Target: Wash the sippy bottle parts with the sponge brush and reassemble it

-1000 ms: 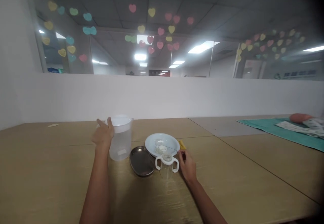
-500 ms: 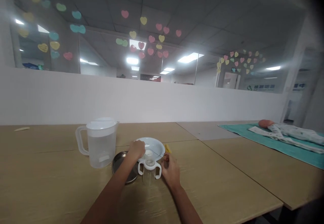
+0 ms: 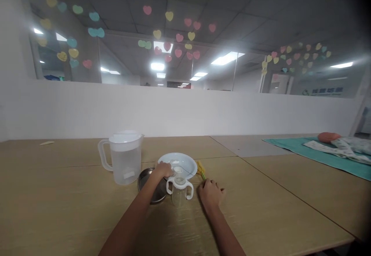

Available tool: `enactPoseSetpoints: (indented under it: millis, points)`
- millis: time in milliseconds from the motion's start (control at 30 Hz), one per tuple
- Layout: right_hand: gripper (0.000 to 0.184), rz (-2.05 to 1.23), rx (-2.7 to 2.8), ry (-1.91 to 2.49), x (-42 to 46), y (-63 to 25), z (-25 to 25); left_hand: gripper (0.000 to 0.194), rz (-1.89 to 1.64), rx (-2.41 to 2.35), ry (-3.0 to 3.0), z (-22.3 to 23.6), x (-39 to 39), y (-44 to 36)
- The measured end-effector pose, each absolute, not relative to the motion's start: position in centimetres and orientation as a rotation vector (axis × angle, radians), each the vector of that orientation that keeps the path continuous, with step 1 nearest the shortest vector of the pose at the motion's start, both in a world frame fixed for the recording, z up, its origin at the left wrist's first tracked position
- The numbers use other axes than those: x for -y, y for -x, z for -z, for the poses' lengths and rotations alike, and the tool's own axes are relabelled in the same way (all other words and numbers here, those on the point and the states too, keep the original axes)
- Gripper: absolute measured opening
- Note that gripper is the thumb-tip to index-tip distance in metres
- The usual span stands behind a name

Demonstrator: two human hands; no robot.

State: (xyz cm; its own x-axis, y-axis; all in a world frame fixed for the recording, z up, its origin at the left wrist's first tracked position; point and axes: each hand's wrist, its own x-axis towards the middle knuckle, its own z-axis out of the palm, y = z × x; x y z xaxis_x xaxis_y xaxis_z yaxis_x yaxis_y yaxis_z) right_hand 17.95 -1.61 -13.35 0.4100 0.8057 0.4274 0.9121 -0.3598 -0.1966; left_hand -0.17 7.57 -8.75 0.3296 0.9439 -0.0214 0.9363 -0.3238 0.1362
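Note:
A clear baby bottle (image 3: 179,195) with white side handles stands uncapped in front of a pale blue-white bowl (image 3: 189,164). My left hand (image 3: 164,169) is closed at the bowl's left rim, over a round steel tray (image 3: 158,198); whatever its fingers grip is hidden. Beside it, a white ring-shaped part (image 3: 177,170) shows behind the bottle's mouth, and a thin dark line crosses the bowl. To the right of the bottle, my right hand (image 3: 211,195) rests on the table, fingers curled over the green handle of a yellow-headed brush (image 3: 201,168).
A translucent lidded pitcher (image 3: 126,163) holding clear liquid stands left of the tray. A teal cloth (image 3: 292,144) with a doll-like figure (image 3: 329,137) and patterned fabric lies at the far right. Behind the wooden table (image 3: 261,209) runs a low white wall (image 3: 179,111) under glass.
My right hand has moved away from the bowl and bottle, rightward to the green handle of the brush. My left hand stays by the bowl's left rim. The view has turned slightly left.

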Motion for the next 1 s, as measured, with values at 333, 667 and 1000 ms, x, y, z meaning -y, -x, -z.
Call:
enactPoseSetpoints:
  millis: [333, 667, 1000]
  points:
    - [0.03, 0.339, 1.503, 2.299, 1.7, -17.7, 13.0, 0.025, -0.23, -1.795, -2.427, 8.3, -7.0, -0.2]
    - [0.028, 0.296, 1.551, 2.248, 1.1, -18.5, 13.4, 0.035, -0.948, -1.657, -2.178, 5.7, -7.0, 0.8]
    - [0.051, 0.274, 1.433, 2.078, 1.0, -18.9, 13.9, 0.023, -1.316, -1.071, -1.504, 3.7, -6.3, 0.1]
